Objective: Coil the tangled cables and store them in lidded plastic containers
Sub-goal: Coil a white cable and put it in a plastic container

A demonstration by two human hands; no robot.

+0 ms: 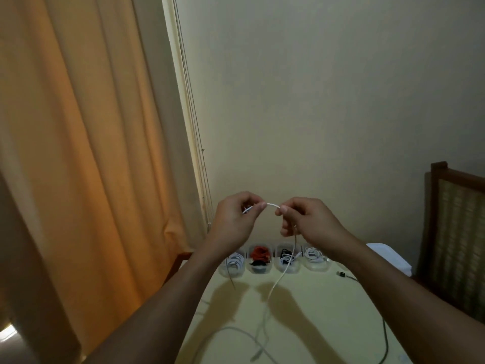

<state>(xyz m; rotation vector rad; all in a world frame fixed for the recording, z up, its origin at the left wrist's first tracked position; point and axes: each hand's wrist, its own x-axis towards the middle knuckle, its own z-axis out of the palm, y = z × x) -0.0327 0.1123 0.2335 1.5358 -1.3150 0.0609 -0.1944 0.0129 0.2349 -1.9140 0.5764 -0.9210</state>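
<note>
Both hands are raised above the far end of a pale yellow table (315, 306). My left hand (233, 219) pinches one end of a thin white cable (273, 205), and my right hand (307, 219) pinches it a short way along, so a small arc spans between them. The rest of the cable hangs from my right hand down to the table and trails toward the near edge. Several clear plastic containers (316, 267) stand in a row at the table's far edge, holding coiled white cables, one black cable and one red-and-black coil (260, 254). No lids show on them.
A black cable (385, 337) with its plug lies along the table's right side. A white object (391, 256) sits at the far right corner. A wooden chair back (456, 232) stands at right, an orange curtain (91, 153) hangs at left, and a wall is behind.
</note>
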